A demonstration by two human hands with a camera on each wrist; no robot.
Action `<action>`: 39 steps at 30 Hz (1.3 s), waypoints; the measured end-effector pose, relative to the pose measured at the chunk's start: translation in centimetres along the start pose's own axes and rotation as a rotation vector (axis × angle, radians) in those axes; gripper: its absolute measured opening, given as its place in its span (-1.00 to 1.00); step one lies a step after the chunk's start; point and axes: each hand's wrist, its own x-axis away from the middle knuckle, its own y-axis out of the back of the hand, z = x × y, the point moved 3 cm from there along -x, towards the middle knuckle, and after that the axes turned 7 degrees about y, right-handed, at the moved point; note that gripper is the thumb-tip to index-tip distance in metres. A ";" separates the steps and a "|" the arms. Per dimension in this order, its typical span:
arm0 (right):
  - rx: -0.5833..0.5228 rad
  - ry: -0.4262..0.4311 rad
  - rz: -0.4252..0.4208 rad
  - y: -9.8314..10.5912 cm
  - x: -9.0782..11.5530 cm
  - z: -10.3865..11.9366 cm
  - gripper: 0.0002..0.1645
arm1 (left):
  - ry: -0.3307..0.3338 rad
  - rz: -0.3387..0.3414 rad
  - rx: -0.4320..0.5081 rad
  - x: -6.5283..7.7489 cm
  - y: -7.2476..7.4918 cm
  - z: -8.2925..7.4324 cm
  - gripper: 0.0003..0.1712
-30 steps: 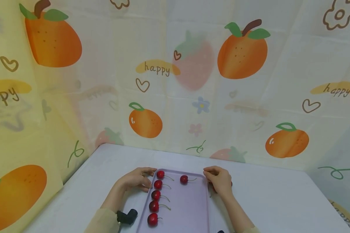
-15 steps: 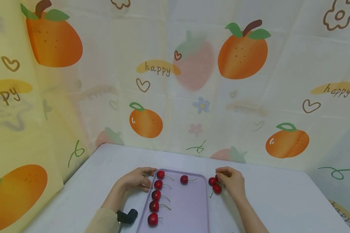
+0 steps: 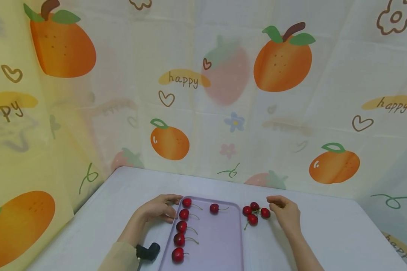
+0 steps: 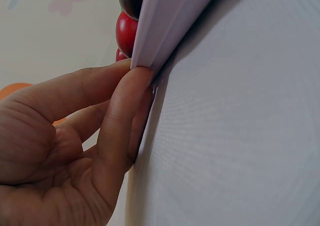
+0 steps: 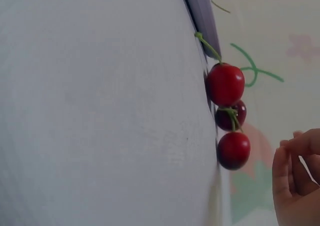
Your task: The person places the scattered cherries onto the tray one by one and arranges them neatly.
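A lilac tray lies on the table, with several red cherries in a column along its left side. A single cherry sits near its far edge, right of that column. My left hand holds the tray's far left edge; in the left wrist view, the thumb presses the outer wall while the index finger reaches the rim. Right of the tray, several stemmed cherries cluster on the table. My right hand hovers just right of them, fingers loosely curled, nothing visible in its grasp.
The white table runs back to a fruit-patterned cloth behind it, and a similar cloth hangs on the left. A black wrist device sits at the left cuff.
My right hand has moved rightward from the tray's far right corner, past the loose cherries, which now show fully. The left hand and tray have stayed put.
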 end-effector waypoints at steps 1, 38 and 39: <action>0.006 -0.005 0.000 0.1 0.0 -0.2 -0.71 | 0.000 0.001 0.000 0.0 0.0 0.0 -0.20; 0.035 0.043 0.201 -1.0 0.1 -2.8 -0.47 | -0.001 0.010 0.000 -0.1 0.1 0.1 -0.20; 0.034 0.039 0.200 -1.0 0.1 -2.8 -0.47 | -0.001 0.010 -0.001 -0.1 0.1 0.1 -0.20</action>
